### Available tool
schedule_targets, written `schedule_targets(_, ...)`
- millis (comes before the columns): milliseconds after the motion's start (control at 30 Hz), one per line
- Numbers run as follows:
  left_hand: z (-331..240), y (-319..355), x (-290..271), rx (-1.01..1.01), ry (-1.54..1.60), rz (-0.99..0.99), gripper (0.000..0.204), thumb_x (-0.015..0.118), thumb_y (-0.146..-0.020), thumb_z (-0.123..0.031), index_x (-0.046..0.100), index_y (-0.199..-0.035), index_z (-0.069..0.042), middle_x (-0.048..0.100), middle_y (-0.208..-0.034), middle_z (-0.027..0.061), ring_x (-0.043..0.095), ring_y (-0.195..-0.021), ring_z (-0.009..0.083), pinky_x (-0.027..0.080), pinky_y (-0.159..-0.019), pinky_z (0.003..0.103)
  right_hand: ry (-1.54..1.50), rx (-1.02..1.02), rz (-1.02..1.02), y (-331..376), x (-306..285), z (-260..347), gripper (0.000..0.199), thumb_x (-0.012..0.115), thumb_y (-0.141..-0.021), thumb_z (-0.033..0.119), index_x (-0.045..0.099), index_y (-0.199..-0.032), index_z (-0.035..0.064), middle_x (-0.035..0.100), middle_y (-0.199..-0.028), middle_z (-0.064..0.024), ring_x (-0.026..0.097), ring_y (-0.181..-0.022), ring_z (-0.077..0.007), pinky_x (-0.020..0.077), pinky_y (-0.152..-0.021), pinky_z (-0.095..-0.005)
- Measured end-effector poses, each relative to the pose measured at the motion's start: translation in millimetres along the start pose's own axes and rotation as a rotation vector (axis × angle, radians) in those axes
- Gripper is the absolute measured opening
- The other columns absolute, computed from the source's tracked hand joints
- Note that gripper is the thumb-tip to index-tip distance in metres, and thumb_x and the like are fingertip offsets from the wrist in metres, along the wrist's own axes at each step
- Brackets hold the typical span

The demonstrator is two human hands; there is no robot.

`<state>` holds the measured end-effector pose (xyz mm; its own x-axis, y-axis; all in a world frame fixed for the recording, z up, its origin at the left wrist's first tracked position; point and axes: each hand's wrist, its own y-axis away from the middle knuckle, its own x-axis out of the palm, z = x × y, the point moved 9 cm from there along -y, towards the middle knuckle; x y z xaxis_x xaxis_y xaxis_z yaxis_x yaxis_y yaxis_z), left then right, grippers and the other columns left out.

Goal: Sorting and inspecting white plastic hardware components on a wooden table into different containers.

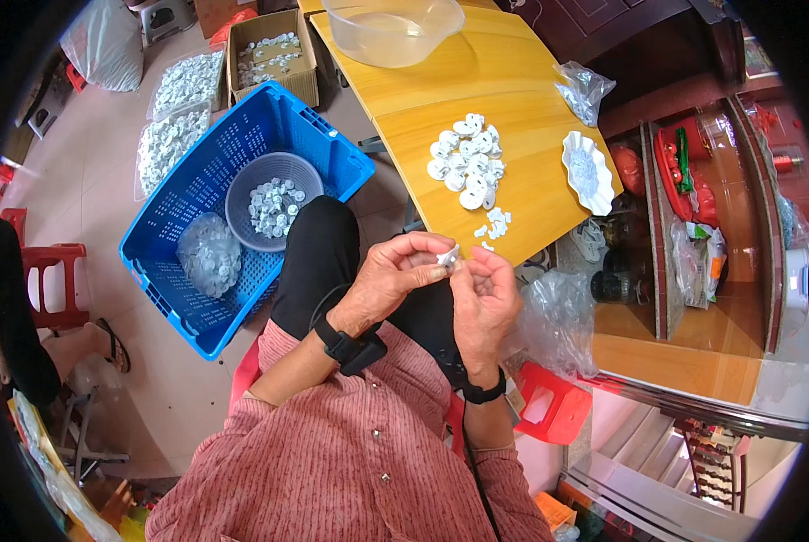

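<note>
Above my lap, my left hand [388,278] pinches a small white plastic part [448,256] between thumb and fingers. My right hand [486,303] meets it from the other side, its thumb and forefinger closed at the part's edge; whether a second tiny piece sits between them is too small to tell. Just beyond, on the yellow wooden table [395,126], lies a heap of round white plastic parts [467,163]. Several much smaller white pieces [495,222] are scattered nearer to me. A scalloped white dish [606,188] by the table's right edge holds tiny clear bits.
At my left stands a blue crate [162,212] with a grey basket [238,210] of white parts and a filled clear bag [209,255]. A cardboard box [307,83] and trays of parts [171,144] sit behind it. A clear basin [393,45] rests on the table.
</note>
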<state>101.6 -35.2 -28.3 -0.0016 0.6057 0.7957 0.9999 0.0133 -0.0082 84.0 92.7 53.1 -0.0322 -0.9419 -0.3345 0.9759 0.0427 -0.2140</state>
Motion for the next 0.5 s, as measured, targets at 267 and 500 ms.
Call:
schedule_targets(267,-3.8,-0.3,2.5,0.035,-0.049,0.005,0.027,0.07,-0.086,0.008,0.066,-0.112,0.002,0.061,-0.123,0.0099,0.062,-0.112,0.017,0.049,-0.103,0.032,-0.038,-0.011,-0.014,0.1,1.3,-6.0,0.023,0.07,-0.087,-0.001,0.062,-0.108,-0.0033,0.07,-0.085,-0.0084,0.065,-0.073,-0.0094,0.0531,-0.065,-0.0244)
schedule_targets(500,-1.5,0.1,2.5,0.03,-0.098,0.031,0.024,0.07,-0.087,0.006,0.066,-0.111,0.002,0.062,-0.122,0.0105,0.062,-0.112,0.0173,0.049,-0.102,0.033,-0.032,-0.001,-0.006,1.8,1.2,-6.2,0.023,0.07,-0.087,-0.001,0.062,-0.108,-0.003,0.07,-0.086,-0.0083,0.065,-0.074,-0.01,0.0534,-0.065,-0.0247)
